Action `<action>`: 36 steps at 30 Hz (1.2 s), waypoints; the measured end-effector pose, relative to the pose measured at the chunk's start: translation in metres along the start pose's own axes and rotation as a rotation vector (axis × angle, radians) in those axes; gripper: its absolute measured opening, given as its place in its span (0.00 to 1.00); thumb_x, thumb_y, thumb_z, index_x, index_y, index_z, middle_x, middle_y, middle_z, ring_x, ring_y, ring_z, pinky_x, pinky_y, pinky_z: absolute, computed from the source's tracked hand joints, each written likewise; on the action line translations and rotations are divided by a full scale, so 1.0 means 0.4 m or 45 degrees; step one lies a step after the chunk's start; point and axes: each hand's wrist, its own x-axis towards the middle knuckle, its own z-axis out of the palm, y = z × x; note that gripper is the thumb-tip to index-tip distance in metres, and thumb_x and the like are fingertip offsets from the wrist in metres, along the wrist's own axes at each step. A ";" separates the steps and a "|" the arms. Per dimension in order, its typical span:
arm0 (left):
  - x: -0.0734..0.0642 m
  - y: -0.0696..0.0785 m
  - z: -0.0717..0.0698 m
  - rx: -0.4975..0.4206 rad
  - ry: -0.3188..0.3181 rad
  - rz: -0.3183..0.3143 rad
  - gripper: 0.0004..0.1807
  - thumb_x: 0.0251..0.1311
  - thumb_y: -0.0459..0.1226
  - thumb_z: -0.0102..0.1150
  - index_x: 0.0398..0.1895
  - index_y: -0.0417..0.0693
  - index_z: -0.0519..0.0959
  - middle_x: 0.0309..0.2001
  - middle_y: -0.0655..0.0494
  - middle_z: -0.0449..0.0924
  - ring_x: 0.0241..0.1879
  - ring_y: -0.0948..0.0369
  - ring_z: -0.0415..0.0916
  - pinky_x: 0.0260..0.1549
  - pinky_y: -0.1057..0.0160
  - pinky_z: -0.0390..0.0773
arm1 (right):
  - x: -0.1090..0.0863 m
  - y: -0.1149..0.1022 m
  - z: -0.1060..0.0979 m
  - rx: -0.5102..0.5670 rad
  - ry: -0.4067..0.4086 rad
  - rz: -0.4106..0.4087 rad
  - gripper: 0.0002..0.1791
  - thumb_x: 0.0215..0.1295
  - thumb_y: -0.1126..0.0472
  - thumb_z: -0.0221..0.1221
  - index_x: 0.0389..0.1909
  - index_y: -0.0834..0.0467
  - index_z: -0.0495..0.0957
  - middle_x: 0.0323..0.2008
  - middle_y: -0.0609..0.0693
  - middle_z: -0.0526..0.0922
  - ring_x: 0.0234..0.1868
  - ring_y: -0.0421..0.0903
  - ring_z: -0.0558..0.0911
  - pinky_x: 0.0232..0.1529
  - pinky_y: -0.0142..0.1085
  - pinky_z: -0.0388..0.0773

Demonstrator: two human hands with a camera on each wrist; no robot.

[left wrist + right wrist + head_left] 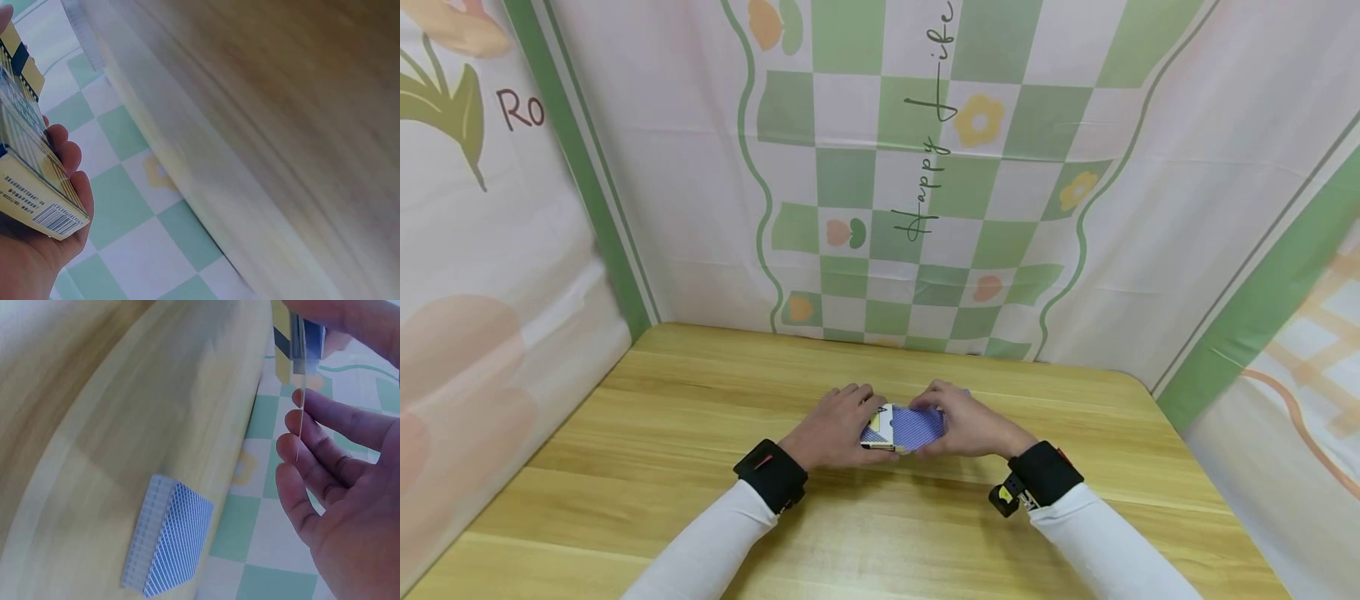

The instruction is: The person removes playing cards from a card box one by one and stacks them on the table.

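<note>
My left hand (835, 429) grips a playing-card box (878, 429). The left wrist view shows the box's pale yellow end (44, 200), with a barcode, against the palm. A blue-patterned playing card (919, 427) lies against the box's right end, pinched by my right hand (966, 423) between thumb and fingers. Seen edge-on in the right wrist view, that card (300, 434) is a thin line along the fingertips. How far it reaches into the box is hidden. A stack of blue-backed cards (178, 531) lies on the table, mostly hidden behind my right hand in the head view.
The wooden table (662, 467) spreads around both hands. Patterned cloth (910, 183) hangs along its back edge, with more cloth at the left and right sides. Black wrist bands (771, 477) with small cameras sit over white sleeves.
</note>
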 end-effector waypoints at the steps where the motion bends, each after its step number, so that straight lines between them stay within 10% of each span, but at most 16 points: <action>1: 0.000 -0.001 0.001 -0.001 -0.004 -0.003 0.44 0.47 0.75 0.39 0.55 0.52 0.70 0.45 0.59 0.70 0.40 0.63 0.65 0.36 0.63 0.68 | -0.001 0.001 -0.002 -0.007 -0.001 0.000 0.36 0.42 0.44 0.69 0.54 0.51 0.73 0.45 0.45 0.69 0.45 0.44 0.70 0.43 0.38 0.70; 36: 0.014 -0.002 -0.004 -0.057 -0.028 -0.063 0.45 0.44 0.73 0.47 0.56 0.51 0.70 0.47 0.55 0.70 0.43 0.60 0.67 0.39 0.59 0.67 | -0.035 0.069 -0.047 -0.113 0.120 0.213 0.38 0.40 0.52 0.70 0.55 0.62 0.72 0.44 0.55 0.69 0.45 0.50 0.70 0.42 0.39 0.71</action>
